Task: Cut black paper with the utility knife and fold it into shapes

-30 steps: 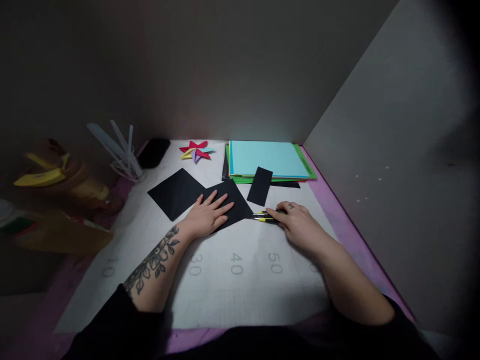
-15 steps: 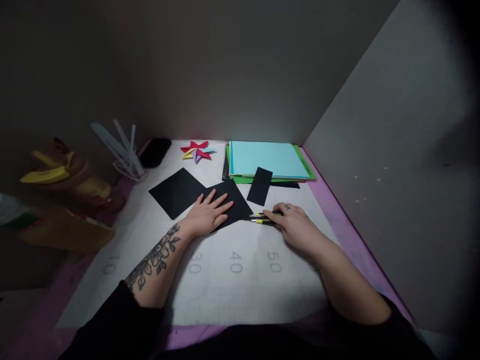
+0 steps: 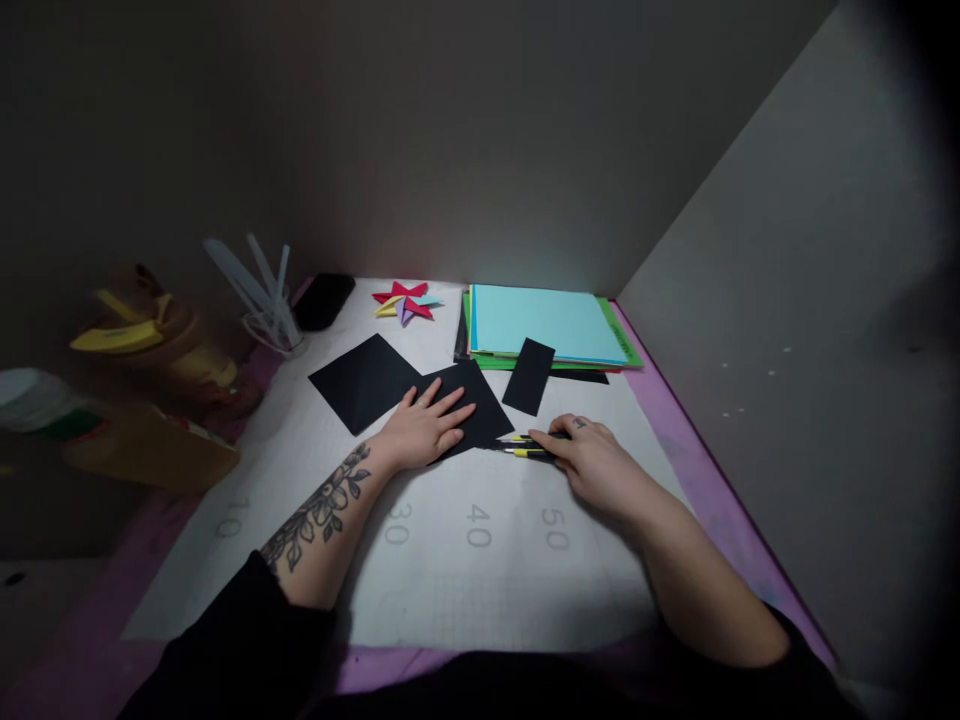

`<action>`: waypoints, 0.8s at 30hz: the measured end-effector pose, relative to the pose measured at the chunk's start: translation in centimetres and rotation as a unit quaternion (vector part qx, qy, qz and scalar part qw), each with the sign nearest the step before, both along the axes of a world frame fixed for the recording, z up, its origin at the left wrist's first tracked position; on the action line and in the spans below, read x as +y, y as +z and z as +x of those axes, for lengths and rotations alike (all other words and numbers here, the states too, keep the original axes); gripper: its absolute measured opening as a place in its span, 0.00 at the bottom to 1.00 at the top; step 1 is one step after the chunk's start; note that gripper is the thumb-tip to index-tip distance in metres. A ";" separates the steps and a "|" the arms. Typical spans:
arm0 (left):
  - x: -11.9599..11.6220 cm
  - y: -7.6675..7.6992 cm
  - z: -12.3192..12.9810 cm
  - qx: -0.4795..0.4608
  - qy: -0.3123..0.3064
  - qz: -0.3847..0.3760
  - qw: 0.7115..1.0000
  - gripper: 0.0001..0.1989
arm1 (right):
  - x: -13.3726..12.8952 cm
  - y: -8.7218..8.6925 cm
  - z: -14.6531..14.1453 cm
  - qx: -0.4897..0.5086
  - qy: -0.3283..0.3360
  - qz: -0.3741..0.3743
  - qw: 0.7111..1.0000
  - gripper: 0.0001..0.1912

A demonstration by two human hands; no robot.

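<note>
My left hand (image 3: 424, 428) lies flat with fingers spread on a black paper square (image 3: 484, 405), pressing it to the mat. Another black square (image 3: 365, 384) lies to its left, their corners meeting under or near my fingers. My right hand (image 3: 592, 455) is closed around a black-and-yellow bladed tool (image 3: 523, 453), low over the mat. Two slim parts with yellow bands show side by side, their thin ends pointing left at the paper's right corner. Whether these are one tool or two, I cannot tell. A black paper strip (image 3: 529, 376) lies just beyond, partly over the paper stack.
Coloured paper sheets (image 3: 544, 320) are stacked at the back. A folded paper star (image 3: 407, 303) and dark phone (image 3: 325, 302) lie left of them. A cup of pale sticks (image 3: 274, 325) and a brown container (image 3: 180, 340) stand left. The white numbered mat (image 3: 480, 590) covers the table.
The view has shifted slightly, so everything appears a little further right. Both hands keep nearly the same pose, the left on the paper and the right on the tool.
</note>
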State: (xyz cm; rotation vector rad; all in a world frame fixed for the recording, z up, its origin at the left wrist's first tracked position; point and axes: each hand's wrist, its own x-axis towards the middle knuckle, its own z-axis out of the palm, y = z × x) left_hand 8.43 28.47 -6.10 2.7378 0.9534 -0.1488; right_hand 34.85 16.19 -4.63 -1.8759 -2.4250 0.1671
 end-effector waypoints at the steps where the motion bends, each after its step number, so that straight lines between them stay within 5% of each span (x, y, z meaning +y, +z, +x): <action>1: 0.0 0.0 0.0 0.000 0.000 0.001 1.000 0.26 | 0.0 0.1 -0.1 -0.003 -0.001 -0.004 1.000 0.27; 15: 0.0 -0.1 0.0 -0.002 0.002 -0.003 1.000 0.26 | -0.3 0.9 -2.2 0.001 0.033 -0.033 0.999 0.28; 24: -0.1 0.4 0.1 -0.001 0.001 -0.017 1.000 0.26 | -0.6 2.1 -6.8 0.048 0.115 -0.083 0.989 0.31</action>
